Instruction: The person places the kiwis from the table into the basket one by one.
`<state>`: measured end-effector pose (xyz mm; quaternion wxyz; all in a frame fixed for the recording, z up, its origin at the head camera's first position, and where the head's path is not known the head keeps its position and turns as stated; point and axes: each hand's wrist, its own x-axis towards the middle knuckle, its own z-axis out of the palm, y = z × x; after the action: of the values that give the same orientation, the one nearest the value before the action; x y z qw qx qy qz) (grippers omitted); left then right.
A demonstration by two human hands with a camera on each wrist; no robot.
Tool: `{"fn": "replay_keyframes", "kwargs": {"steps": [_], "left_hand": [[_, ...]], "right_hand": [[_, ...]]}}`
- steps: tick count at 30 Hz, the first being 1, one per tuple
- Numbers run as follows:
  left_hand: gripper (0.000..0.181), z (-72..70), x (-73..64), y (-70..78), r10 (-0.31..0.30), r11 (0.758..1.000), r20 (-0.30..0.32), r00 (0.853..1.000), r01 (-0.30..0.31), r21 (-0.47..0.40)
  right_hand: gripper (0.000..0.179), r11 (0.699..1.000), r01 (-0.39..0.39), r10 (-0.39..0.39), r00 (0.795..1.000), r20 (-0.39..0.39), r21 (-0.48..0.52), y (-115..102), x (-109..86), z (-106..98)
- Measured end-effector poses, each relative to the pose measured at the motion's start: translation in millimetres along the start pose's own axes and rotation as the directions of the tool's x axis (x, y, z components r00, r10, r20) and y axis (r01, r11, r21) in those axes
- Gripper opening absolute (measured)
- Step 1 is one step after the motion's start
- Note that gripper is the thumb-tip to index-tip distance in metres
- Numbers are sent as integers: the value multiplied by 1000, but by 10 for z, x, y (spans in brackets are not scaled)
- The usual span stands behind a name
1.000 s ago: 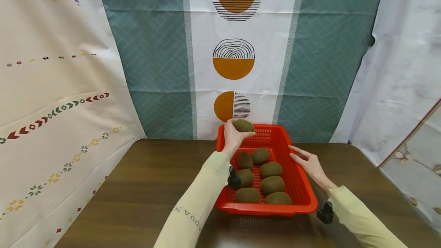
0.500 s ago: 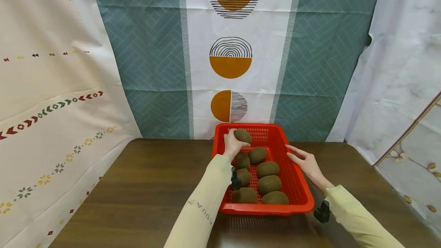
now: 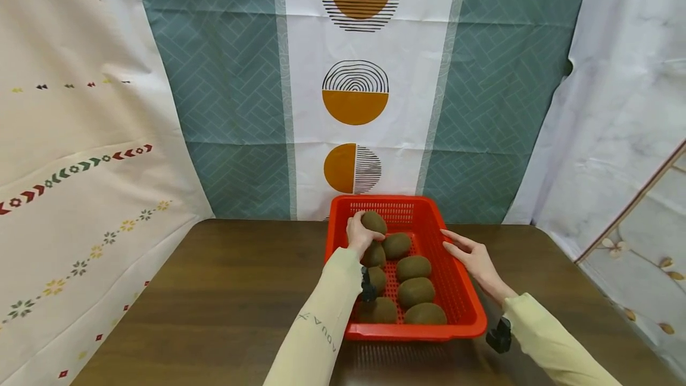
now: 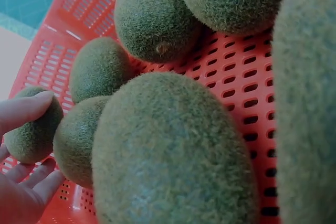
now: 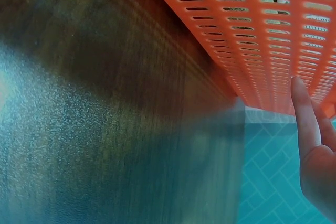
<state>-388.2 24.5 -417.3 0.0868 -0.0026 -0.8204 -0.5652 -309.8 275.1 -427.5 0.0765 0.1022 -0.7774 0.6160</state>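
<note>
A red plastic basket [image 3: 415, 331] with slotted walls stands on the table. At its back left corner, my left hand [image 3: 358, 234] holds a brown fuzzy kiwi [image 3: 375, 223] between thumb and fingers. The left wrist view shows the thumb over this kiwi [image 4: 32, 137] and the fingers below it, right beside another kiwi [image 4: 79, 140]. Several more kiwis [image 3: 414, 267] lie in two rough rows on the basket floor. With fingers nearly straight, my right hand [image 3: 480, 264] touches the basket's right rim; in the right wrist view a fingertip [image 5: 297, 83] rests against the outer wall.
The dark wooden table [image 3: 230, 296] spreads out on both sides of the basket. Behind it hangs a teal and white cloth [image 3: 236, 106] with orange circles. A cream cloth [image 3: 80, 136] hangs on the left, a marbled white one [image 3: 616, 106] on the right.
My left hand has lowered the kiwi from above the back rim down into the basket's back left corner. The right hand stays at the right rim. The view has shifted slightly.
</note>
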Motion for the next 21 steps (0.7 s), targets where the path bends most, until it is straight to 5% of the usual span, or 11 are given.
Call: {"fn": "replay_keyframes", "kwargs": {"steps": [16,21], "left_hand": [[72,37,30,-57,-10,1000,-31,999,10,2],[55,44,22,-74,-40,999,-36,999,41,30]], "right_hand": [[47,1000,-5,5,1000,-8,-16,-15,0,3],[47,999,10,-10,1000,-12,-35,-17,0,13]]}}
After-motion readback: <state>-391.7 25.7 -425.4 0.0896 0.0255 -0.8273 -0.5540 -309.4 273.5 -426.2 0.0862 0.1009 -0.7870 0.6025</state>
